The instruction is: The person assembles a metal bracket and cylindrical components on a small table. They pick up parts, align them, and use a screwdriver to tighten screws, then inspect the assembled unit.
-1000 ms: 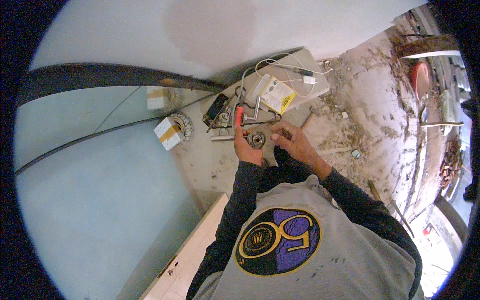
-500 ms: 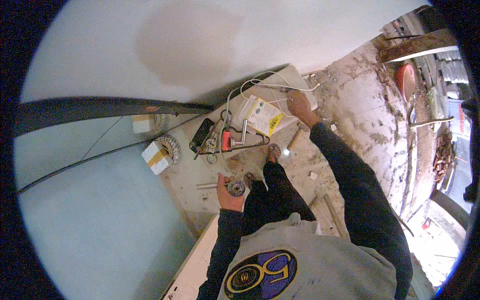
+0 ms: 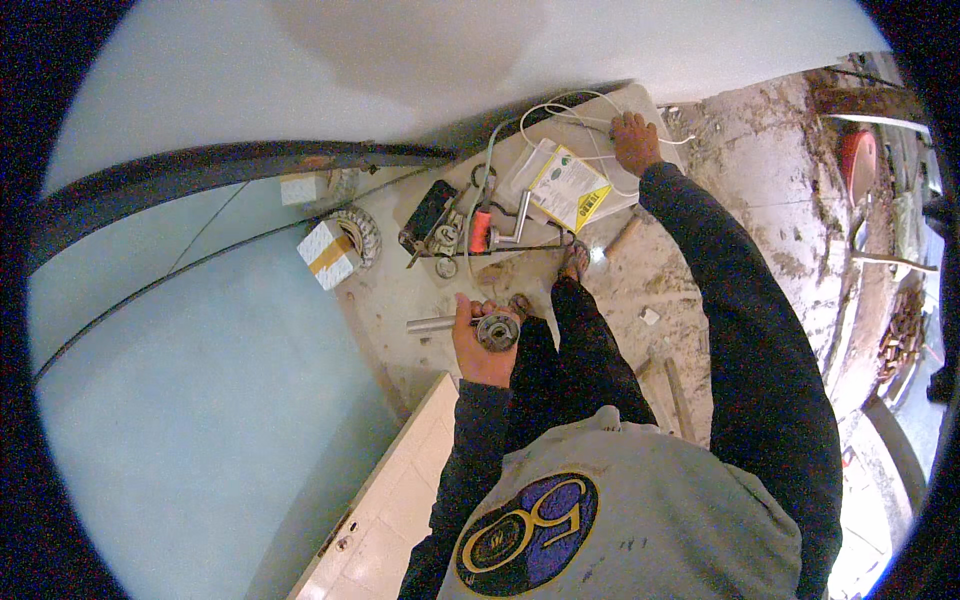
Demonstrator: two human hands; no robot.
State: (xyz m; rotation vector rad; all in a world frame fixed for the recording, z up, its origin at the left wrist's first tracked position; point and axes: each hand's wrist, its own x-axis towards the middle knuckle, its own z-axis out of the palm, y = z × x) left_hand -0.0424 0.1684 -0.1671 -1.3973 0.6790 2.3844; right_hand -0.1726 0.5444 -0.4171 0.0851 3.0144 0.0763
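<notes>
My left hand (image 3: 482, 362) is closed around a metal lever door handle (image 3: 498, 333); its round base faces up and its bar sticks out to the left. Stretched far forward, my right hand (image 3: 637, 147) rests with fingers apart on a pale slab (image 3: 640, 98) by the wall, among loops of white cable (image 3: 570, 106). I see nothing held in it, though its underside is hidden. Left of that hand lies a white and yellow packet (image 3: 570, 188). Another lever handle (image 3: 519, 218) lies beside an orange-red cylindrical item (image 3: 481, 232).
A dark case (image 3: 428, 210) and small metal parts (image 3: 446, 236) lie on the dusty floor. A taped white box (image 3: 328, 255) stands left, by the blue panel (image 3: 200, 400). A pale door edge (image 3: 375, 490) with a hole is beside my left arm. Wood strips (image 3: 678, 400) lie right of my legs.
The whole view has shifted, so the scene sits higher and further right. My right hand has turned, its fingers now pointing forward on the slab. My left hand still holds the lever handle.
</notes>
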